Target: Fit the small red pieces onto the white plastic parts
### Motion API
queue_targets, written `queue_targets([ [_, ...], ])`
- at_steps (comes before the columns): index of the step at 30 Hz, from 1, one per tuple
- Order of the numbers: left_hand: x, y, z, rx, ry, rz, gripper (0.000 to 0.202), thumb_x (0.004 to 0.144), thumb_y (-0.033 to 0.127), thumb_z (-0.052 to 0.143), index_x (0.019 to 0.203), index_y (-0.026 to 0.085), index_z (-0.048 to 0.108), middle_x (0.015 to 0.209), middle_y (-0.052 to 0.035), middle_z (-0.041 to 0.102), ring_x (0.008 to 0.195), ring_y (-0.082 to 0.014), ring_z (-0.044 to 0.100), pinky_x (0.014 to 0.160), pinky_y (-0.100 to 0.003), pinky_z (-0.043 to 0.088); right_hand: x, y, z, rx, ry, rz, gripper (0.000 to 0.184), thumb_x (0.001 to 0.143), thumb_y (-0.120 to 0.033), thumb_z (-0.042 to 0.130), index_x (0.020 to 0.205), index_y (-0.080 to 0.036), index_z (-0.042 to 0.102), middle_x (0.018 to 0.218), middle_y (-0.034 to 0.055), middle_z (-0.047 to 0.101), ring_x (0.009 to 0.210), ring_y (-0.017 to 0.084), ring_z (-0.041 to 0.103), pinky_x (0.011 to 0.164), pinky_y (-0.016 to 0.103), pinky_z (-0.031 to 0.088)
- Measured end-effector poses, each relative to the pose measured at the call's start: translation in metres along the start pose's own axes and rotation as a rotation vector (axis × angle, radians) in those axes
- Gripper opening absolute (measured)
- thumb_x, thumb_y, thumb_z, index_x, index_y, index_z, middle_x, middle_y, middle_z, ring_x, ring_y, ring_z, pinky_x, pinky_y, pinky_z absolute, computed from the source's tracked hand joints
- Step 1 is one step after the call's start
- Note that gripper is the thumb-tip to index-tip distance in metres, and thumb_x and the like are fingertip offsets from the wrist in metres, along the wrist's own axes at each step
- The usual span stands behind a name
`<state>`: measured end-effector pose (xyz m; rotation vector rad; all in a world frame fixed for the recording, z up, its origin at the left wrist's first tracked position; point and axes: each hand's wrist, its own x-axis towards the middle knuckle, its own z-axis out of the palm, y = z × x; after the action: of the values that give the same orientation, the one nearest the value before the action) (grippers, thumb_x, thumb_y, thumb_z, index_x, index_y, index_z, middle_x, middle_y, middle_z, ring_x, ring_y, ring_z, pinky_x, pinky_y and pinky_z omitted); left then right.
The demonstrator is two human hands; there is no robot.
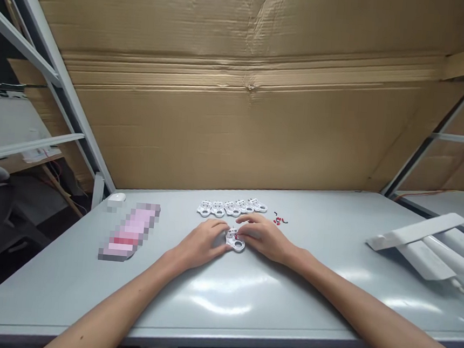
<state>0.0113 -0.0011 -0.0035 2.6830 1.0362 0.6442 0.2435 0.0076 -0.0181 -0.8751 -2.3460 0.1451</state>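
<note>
A white plastic part with a round ring at one end (237,245) lies on the table between my hands. My left hand (205,242) steadies it from the left, thumb and forefinger closed against its edge. From the right, my right hand (265,236) has its fingertips pinched over the part's upper side, where a small red piece (237,236) shows at the fingertips. Behind the hands stands a row of several similar white plastic parts (232,208). Right of that row lies a small pile of red and black pieces (279,220).
A blurred pink item (136,228) lies at the left, with a white rounded case (117,197) behind it. White panel-like objects (425,239) stand at the right of the grey table (285,303). Cardboard (235,136) walls the back, and metal posts (79,106) frame the sides.
</note>
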Motion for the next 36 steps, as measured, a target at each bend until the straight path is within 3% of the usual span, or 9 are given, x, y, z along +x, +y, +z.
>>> queue_targets([
  [7,0.0,-0.001,-0.002,-0.009,-0.03,-0.007,0.028,0.093,0.038,0.061,0.116,0.022,0.059,0.122,-0.0068,0.061,0.113,-0.0243,0.056,0.097,-0.037,0.046,0.003,-0.006,-0.002,-0.078,-0.018,-0.063,0.02,0.091,-0.013,0.056,0.087,-0.021,0.073,0.111,0.0116,0.068,0.098,0.024,0.064,0.083,0.039,0.052],
  [12,0.0,0.001,-0.005,-0.039,-0.047,-0.003,0.025,0.094,0.04,0.058,0.112,0.023,0.059,0.113,-0.0063,0.062,0.107,-0.024,0.058,0.091,-0.036,0.048,0.003,-0.006,-0.005,0.045,-0.087,-0.093,0.021,0.093,-0.015,0.052,0.095,-0.021,0.072,0.111,0.0095,0.07,0.097,0.021,0.064,0.083,0.035,0.052],
  [16,0.0,-0.001,-0.007,-0.049,-0.068,-0.011,0.024,0.096,0.041,0.055,0.112,0.023,0.057,0.109,-0.0066,0.062,0.103,-0.0239,0.058,0.089,-0.036,0.048,0.002,-0.006,-0.01,0.116,-0.104,-0.073,0.023,0.095,-0.018,0.051,0.107,-0.021,0.07,0.114,0.0093,0.07,0.102,0.021,0.064,0.088,0.035,0.052],
  [21,-0.002,-0.003,-0.008,-0.03,-0.081,-0.009,0.026,0.096,0.04,0.053,0.115,0.022,0.056,0.112,-0.0082,0.062,0.106,-0.0252,0.058,0.09,-0.037,0.047,0.001,-0.009,-0.015,0.119,-0.153,-0.056,0.025,0.094,-0.018,0.051,0.106,-0.024,0.073,0.119,0.0075,0.068,0.106,0.021,0.064,0.091,0.036,0.051],
  [29,-0.002,0.001,-0.005,0.058,-0.048,-0.002,0.031,0.087,0.044,0.063,0.109,0.023,0.06,0.11,-0.0073,0.064,0.103,-0.0263,0.059,0.087,-0.037,0.048,0.001,-0.019,-0.015,0.193,-0.24,-0.026,0.032,0.097,-0.023,0.048,0.124,-0.024,0.065,0.135,0.0105,0.059,0.12,0.024,0.057,0.101,0.041,0.046],
  [36,-0.001,-0.006,-0.022,0.21,-0.005,-0.087,0.024,0.081,0.039,0.063,0.099,0.021,0.062,0.101,-0.0076,0.066,0.093,-0.0268,0.061,0.079,-0.036,0.048,0.0,-0.014,-0.01,0.114,-0.162,0.012,0.039,0.099,-0.034,0.046,0.135,-0.024,0.055,0.134,0.0116,0.06,0.121,0.026,0.057,0.101,0.046,0.046],
])
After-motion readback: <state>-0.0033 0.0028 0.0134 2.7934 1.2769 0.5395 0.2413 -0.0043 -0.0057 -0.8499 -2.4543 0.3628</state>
